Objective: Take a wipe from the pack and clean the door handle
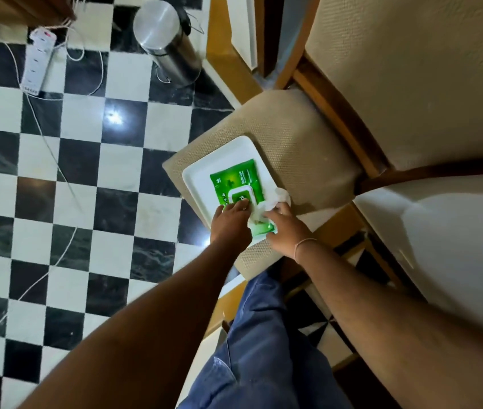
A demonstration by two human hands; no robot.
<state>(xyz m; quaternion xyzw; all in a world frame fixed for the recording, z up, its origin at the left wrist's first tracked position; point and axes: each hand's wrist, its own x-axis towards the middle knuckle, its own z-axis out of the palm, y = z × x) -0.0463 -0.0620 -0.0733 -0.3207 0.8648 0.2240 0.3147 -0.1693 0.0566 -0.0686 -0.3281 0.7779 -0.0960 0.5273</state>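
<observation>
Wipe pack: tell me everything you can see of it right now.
The wipe pack is a flat, soft green plastic pouch with white print and a white-rimmed flap, lying on a white tray on a beige chair seat. The left hand presses its near end. The right hand holds a white wipe at the pack's near right corner.

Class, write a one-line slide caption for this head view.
Left hand steadies the green pack on a white tray while the right hand holds a wipe.

Green pack (235,180) on white tray (201,178), black-and-white chequered floor (80,160)
</observation>
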